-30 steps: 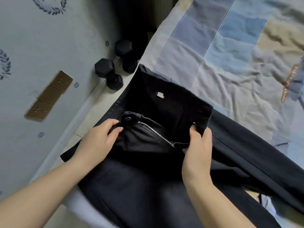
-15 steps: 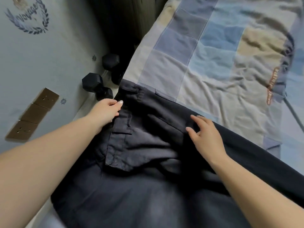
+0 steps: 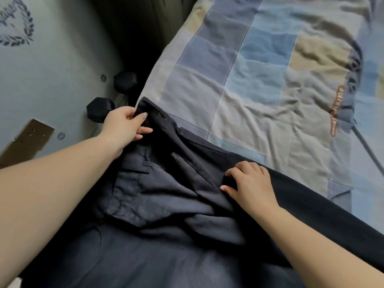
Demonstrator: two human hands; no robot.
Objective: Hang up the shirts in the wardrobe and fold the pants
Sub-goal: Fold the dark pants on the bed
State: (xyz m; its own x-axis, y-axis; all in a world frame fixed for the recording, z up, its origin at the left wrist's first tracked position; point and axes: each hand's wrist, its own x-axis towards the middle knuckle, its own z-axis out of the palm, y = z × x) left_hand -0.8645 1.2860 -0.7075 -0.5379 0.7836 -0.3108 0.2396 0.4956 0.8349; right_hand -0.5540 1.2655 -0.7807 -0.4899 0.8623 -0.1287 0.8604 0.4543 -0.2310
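The left hand (image 3: 122,125) pinches the corner of the waistband (image 3: 178,132) of one pair of dark trousers (image 3: 166,204), thumb on top of the cloth and fingers curled beneath it, right at the edge of the bed. The right hand (image 3: 249,183) lies further along the same waistband, its fingers bent and gathering a fold of the dark fabric under the fingertips, the thumb tucked against the cloth. Both forearms reach in from the bottom of the view.

The trousers lie spread across the near side of the bed, waistband toward the far side, with the seat and one back pocket flap (image 3: 137,167) facing up. The cloth between the two hands is rumpled into several soft folds. One trouser leg (image 3: 332,204) runs off to the right along the bed.

Under and beyond the trousers is one patchwork bedspread (image 3: 259,80) in blue, grey and beige squares, wrinkled, with orange lettering near its right side.

On the floor between bed and wall rest two black hexagonal dumbbell heads (image 3: 100,109), one just beside the left hand and another (image 3: 125,81) further away. The pale wallpapered wall (image 3: 62,69) carries two brown socket plates (image 3: 34,132) at the left edge.
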